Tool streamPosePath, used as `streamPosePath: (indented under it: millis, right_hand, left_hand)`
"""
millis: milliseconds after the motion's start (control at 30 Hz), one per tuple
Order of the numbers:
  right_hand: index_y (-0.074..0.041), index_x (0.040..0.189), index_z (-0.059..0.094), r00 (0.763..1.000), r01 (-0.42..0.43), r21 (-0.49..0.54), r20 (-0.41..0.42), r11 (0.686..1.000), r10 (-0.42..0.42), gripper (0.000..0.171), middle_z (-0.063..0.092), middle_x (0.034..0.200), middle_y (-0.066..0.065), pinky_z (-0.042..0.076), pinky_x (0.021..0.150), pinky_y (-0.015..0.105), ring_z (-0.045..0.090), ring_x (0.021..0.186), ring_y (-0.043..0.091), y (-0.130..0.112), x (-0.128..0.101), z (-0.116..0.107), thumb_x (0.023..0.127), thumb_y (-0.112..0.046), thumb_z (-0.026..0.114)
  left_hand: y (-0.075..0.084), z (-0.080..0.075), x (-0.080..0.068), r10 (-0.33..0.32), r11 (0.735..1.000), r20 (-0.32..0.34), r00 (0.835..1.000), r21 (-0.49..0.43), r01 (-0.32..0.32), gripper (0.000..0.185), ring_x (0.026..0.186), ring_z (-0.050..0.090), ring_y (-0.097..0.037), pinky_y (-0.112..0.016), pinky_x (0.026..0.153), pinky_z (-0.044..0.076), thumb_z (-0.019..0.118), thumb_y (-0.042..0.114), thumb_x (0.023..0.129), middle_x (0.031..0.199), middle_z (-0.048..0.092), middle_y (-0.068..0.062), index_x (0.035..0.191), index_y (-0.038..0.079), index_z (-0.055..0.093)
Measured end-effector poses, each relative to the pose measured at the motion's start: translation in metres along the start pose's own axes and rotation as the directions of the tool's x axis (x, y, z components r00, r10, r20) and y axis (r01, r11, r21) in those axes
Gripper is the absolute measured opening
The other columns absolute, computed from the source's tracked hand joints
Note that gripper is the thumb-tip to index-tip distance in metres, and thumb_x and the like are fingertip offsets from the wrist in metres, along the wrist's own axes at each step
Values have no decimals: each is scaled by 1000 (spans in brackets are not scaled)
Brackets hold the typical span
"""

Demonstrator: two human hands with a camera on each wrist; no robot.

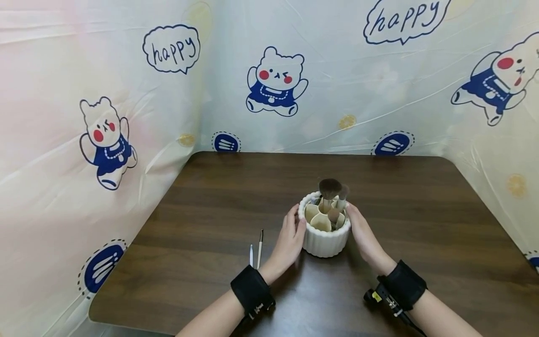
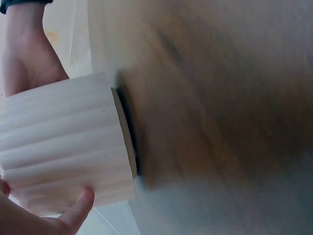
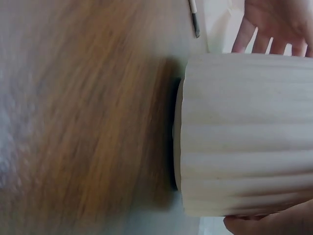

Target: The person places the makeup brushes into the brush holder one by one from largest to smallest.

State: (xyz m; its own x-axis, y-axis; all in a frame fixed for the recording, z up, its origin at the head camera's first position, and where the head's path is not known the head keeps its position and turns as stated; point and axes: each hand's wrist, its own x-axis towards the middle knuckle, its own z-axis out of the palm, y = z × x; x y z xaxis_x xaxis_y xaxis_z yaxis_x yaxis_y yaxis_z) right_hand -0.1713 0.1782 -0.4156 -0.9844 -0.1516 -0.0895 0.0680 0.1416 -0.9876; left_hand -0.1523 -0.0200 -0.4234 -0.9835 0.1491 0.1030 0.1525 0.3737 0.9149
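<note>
Standing near the middle of the dark wooden surface (image 1: pixel 400 196), a white ribbed holder (image 1: pixel 325 241) sits between both hands. The left hand (image 1: pixel 289 241) cups its left wall and the right hand (image 1: pixel 365 236) cups its right wall, so the holder lies directly between the two palms. In the left wrist view the thumb (image 2: pixel 78 208) lies curled against the ribbed side, and in the right wrist view the left hand's fingers (image 3: pixel 266 39) show past the far edge of the holder's wall (image 3: pixel 249 132). Both hands grasp the holder with fingers bent round its sides; its base rests on the surface.

Inside the holder are beige divided compartments, and makeup brushes (image 1: pixel 330 189) stand upright in them, their dark bristle heads rising above the rim.

Two thin brushes (image 1: pixel 257 252) lie flat on the surface just to the left of the left hand, apart from the holder. Each wrist wears a black band (image 1: pixel 251 290). A printed cartoon-bear sheet (image 1: pixel 275 79) with the word "happy" walls in the surface on three sides.
</note>
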Motion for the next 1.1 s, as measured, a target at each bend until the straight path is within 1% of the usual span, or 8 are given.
streamPosePath:
  millis: [167,333,433,500,633,767,967,1100]
  right_hand:
    - [-1,152,5,1000,-1,-10,6,1000,1,66,3,160,19,2,120,54,0,149,33,1,0,1,104,-43,20]
    - [-2,153,5,1000,-1,31,18,1000,1,64,5,161,17,8,120,49,3,149,31,2,3,-2,104,-44,15]
    - [-4,153,8,999,-11,62,32,998,9,63,10,160,16,23,115,32,13,147,29,2,4,-2,104,-43,12]
    - [-4,153,9,999,-13,78,34,997,10,62,14,159,17,31,105,18,18,144,28,2,4,-1,104,-42,11]
    - [-1,152,9,999,23,74,21,997,-24,61,14,158,19,32,89,4,19,143,30,2,-1,2,105,-40,10]
    - [1,152,8,999,49,53,1,997,-50,62,10,158,21,28,98,13,15,143,32,2,-6,5,105,-40,12]
    - [3,151,5,999,54,85,-4,995,-54,61,6,158,22,13,117,49,7,146,33,0,-6,6,106,-37,13]
    - [5,151,5,999,40,84,-21,996,-39,61,3,159,22,5,120,49,1,148,32,0,0,2,106,-35,13]
  left_hand:
    - [1,-1,1,-46,999,-22,999,-30,46,52,131,44,-31,-48,105,39,33,32,104,142,39,-19,149,7,23]
    - [5,7,-10,-118,991,-24,993,-73,116,62,140,32,-34,-51,112,31,36,35,103,151,26,-21,152,6,12]
    - [8,12,-15,-131,989,-6,991,-65,130,65,143,25,-34,-53,114,27,39,37,101,154,20,-21,153,9,10]
    - [10,12,-16,-121,991,-1,993,-56,120,67,143,25,-35,-54,114,26,42,38,100,153,21,-22,153,10,11]
    - [8,10,-10,-102,993,9,995,-66,102,68,143,24,-36,-54,114,26,45,36,98,153,22,-23,152,10,13]
    - [2,5,0,-95,989,24,995,-110,97,65,140,30,-36,-52,112,30,45,29,97,152,26,-23,152,9,16]
    - [2,1,3,-110,980,34,993,-164,114,65,139,34,-37,-50,112,32,45,27,97,150,29,-22,151,6,16]
    - [7,4,-5,-131,973,0,991,-193,128,70,141,28,-42,-51,115,26,47,29,98,150,23,-29,149,-2,12]
